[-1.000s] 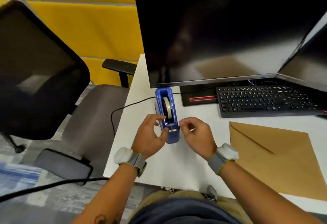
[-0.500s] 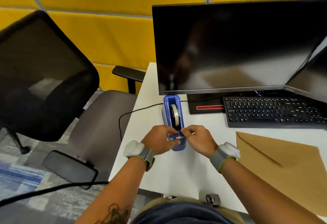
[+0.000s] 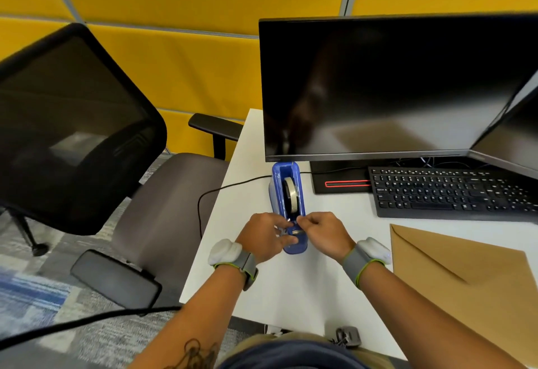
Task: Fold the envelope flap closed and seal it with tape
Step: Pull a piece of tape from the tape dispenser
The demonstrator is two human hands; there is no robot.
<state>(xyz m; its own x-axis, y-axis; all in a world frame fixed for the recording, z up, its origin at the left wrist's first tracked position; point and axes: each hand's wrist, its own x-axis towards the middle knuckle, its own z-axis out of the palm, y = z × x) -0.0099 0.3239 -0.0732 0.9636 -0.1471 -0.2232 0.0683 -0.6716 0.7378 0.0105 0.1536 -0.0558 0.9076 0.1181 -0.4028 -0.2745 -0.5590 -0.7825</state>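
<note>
1. Two hands meet at the near end of a blue tape dispenser (image 3: 286,208), just at its cutter. The right hand (image 3: 323,233) has thumb and forefinger pinched together at the cutter (presumably on the loose tape end, though the clear strip itself is too small and blurred to make out). The left hand (image 3: 263,236) is curled around the dispenser's left side, its fingers bent and touching the body near the cutter, thumb lying along the base.
2. The roll of tape (image 3: 291,194) stands upright in the dispenser's slot, farther from the person than the fingers.
3. Both wrists carry grey bands with white padded pieces on them; the left forearm shows a dark tattoo near the bottom edge.
4. The dispenser stands on a white desk (image 3: 262,287), its far end just below the bottom edge of a dark monitor (image 3: 378,86).
5. The brown envelope (image 3: 471,284) lies flat on the desk to the right of the right forearm, well apart from the dispenser, with its triangular flap lying flat against the body.
6. A black keyboard (image 3: 448,194) sits beyond the envelope, and a thin black cable (image 3: 221,191) runs off the desk's left edge.
7. Left of the desk stands an office chair (image 3: 87,141) with a black mesh back and grey seat, before a yellow wall.
</note>
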